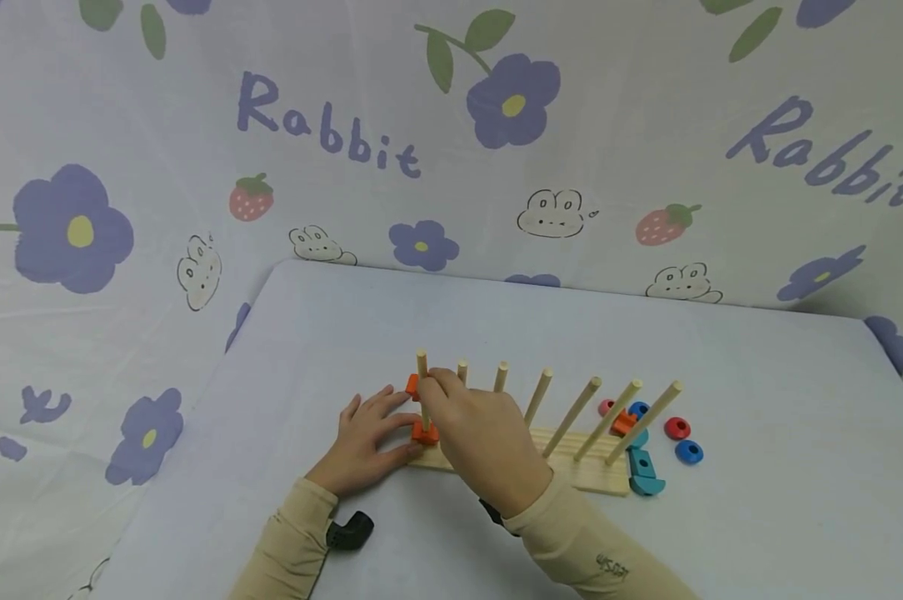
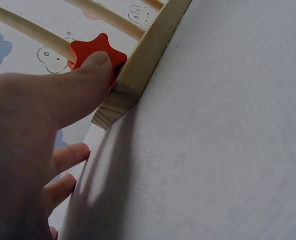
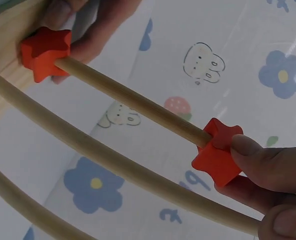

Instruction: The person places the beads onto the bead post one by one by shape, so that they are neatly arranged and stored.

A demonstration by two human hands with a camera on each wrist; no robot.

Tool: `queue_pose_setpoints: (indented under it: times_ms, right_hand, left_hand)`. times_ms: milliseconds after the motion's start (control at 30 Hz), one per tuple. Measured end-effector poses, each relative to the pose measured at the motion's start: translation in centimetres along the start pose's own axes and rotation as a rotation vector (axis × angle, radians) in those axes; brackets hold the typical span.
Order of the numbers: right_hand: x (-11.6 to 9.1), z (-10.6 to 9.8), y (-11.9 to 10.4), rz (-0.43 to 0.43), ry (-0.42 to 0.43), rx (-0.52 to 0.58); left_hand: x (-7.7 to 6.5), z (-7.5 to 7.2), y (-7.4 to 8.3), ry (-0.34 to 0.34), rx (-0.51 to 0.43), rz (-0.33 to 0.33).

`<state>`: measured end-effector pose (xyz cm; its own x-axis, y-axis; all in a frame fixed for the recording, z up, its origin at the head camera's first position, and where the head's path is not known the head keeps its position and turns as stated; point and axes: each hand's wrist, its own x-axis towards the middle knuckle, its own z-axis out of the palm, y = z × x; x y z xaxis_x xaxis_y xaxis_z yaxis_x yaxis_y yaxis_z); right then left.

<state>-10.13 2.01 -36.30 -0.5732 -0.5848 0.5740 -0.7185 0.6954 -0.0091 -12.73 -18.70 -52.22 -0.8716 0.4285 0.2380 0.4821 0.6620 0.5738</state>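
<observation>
An orange-red star block sits at the upper end of the leftmost wooden peg, pinched between the thumb and finger of my right hand. At the foot of that same peg lies another orange-red star block, down on the wooden base. My left hand pinches this lower star, its thumb on the near side and index finger at the other; the remaining fingers spread toward the tabletop. In the head view my right hand partly covers the middle pegs.
More upright pegs stand in a row along the base. Beyond its right end lie teal pieces, an orange piece, a red bead and blue beads. A printed curtain hangs behind the white table.
</observation>
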Motion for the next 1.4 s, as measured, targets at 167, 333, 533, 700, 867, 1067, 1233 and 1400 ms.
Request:
queue_pose_setpoints:
  times_ms: [167, 333, 533, 700, 867, 1067, 1233, 1400]
  right_hand:
    - [-0.7, 1.4, 0.1, -0.008, -0.017, -0.010]
    - [-1.5, 2.6, 0.2, -0.013, -0.038, -0.011]
    - [-2.3, 4.0, 0.5, -0.022, -0.059, -0.006]
    - [-2.8, 4.9, 0.7, -0.037, -0.053, 0.013]
    - [-3.2, 5.8, 0.8, -0.045, -0.057, 0.021]
    - [-3.7, 6.7, 0.8, -0.026, -0.073, 0.040]
    - [-4.0, 7.1, 0.8, -0.007, -0.069, 0.070]
    - [-4.3, 6.6, 0.6, 0.020, -0.074, 0.044]
  left_hand:
    - [0.1, 0.1, -0.2, 0.010, 0.003, 0.013]
    - [0.1, 0.1, -0.1, 0.021, -0.006, 0.006]
    - [0.1, 0.1, 0.1, 0.003, -0.005, -0.020]
    - [0.2, 0.0, 0.1, 0.003, -0.005, -0.019]
    - [0.1, 0.0, -0.1, 0.010, 0.000, -0.009]
    - [0.1, 0.1, -0.3, 0.012, 0.008, -0.007]
    - [0.0, 0.1, -0.3, 0.009, -0.002, -0.009]
    - [-0.1, 0.1, -0.4, 0.019, -0.034, 0.017]
